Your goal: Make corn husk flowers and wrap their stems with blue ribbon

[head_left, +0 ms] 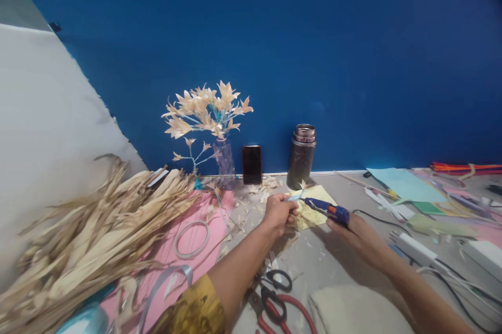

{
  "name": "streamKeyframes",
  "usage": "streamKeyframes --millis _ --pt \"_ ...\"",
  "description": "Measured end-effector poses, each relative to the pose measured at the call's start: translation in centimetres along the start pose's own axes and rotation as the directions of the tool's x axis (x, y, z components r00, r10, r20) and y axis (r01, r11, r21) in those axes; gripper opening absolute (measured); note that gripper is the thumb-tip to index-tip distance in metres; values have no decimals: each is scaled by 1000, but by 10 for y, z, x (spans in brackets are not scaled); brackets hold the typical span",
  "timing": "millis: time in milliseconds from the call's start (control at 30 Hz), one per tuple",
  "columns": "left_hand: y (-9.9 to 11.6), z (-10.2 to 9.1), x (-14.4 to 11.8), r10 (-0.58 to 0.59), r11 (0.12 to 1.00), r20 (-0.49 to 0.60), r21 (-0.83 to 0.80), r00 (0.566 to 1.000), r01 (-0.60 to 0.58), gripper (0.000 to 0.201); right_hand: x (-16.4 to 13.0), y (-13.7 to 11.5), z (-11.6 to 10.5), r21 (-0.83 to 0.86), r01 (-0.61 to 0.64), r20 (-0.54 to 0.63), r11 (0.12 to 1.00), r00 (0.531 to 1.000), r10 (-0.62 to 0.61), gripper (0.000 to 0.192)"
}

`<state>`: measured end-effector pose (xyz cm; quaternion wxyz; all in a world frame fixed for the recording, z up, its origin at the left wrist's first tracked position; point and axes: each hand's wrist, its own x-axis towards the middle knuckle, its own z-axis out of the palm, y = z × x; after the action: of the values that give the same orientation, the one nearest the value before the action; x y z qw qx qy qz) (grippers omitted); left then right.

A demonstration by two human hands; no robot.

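Observation:
My left hand is closed on the wrapped stem of a small pale flower, its petals pointing up. In my right hand is a blue hot glue gun, its nozzle touching or very close to the stem. Under both lies a yellow paper sheet. Behind to the left, a bunch of cream flowers on blue-wrapped stems stands in a clear bottle. A smaller flower sprig stands beside it.
Dried corn husks heap on the left, near pink paper. A phone and a dark flask stand at the blue board. Scissors lie in front. Cables and a power strip run along the right.

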<state>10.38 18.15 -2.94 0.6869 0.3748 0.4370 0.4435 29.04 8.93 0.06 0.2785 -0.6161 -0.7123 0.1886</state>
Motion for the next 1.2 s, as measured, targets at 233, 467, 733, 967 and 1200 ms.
streamKeyframes --millis 233,467,733,967,1200 --pt "-1 0 0 -2 1000 -5 3 1000 2 26 -1 1 0 16 -4 -8 1000 1000 4 46" --pt "-1 0 1 -4 1000 -9 -2 1000 4 24 -1 1 0 -6 -8 -3 1000 1000 8 47" --pt "-1 -1 0 10 1000 -5 0 1000 -10 26 -1 1 0 -19 -15 -21 1000 1000 15 45" --pt "-2 -1 0 0 1000 3 2 1000 0 24 -1 2 1 -67 -20 10 998 1000 21 46" --pt "-3 -2 2 -4 1000 6 -1 1000 4 23 -1 1 0 -68 -15 15 998 1000 16 45"
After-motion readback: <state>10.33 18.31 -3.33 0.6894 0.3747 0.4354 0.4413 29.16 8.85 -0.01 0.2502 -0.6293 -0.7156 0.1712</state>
